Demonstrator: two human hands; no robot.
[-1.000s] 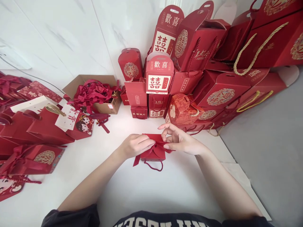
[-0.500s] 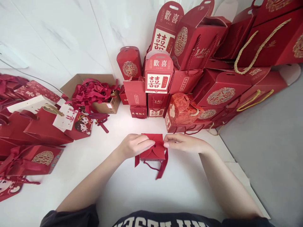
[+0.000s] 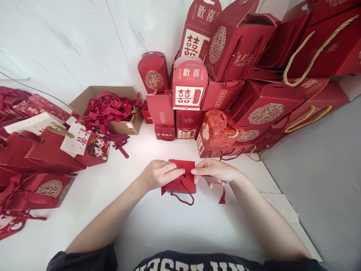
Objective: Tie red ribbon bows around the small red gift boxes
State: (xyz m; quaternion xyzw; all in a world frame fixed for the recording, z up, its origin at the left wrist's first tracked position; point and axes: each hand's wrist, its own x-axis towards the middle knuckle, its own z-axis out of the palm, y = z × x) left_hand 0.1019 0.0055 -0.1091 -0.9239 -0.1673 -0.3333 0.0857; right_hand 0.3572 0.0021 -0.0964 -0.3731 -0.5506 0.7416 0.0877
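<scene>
A small red gift box [image 3: 182, 186] sits on the white table in front of me, its curved top flaps meeting around a small hole. A dark red cord handle [image 3: 183, 201] loops from its near side. My left hand [image 3: 159, 175] is closed over the box's left side, fingertips by the hole; its thumb is hidden. At the right edge, my right hand [image 3: 216, 171] pinches a red ribbon between thumb and forefinger, the other fingers loosely curled. The ribbon's tail [image 3: 222, 197] hangs below that hand. Another short ribbon end [image 3: 163, 191] shows beneath my left hand.
Red gift boxes [image 3: 189, 88] with cord handles are stacked at the back and right. A cardboard box [image 3: 132, 124] full of red ribbons stands at back left. More red boxes [image 3: 50, 190], some with bows, lie on the left. A grey surface [image 3: 318, 169] borders the table's right.
My right hand has drawn the ribbon to the right, so its tail swung from the box's front corner to below that hand. My left hand stays on the box.
</scene>
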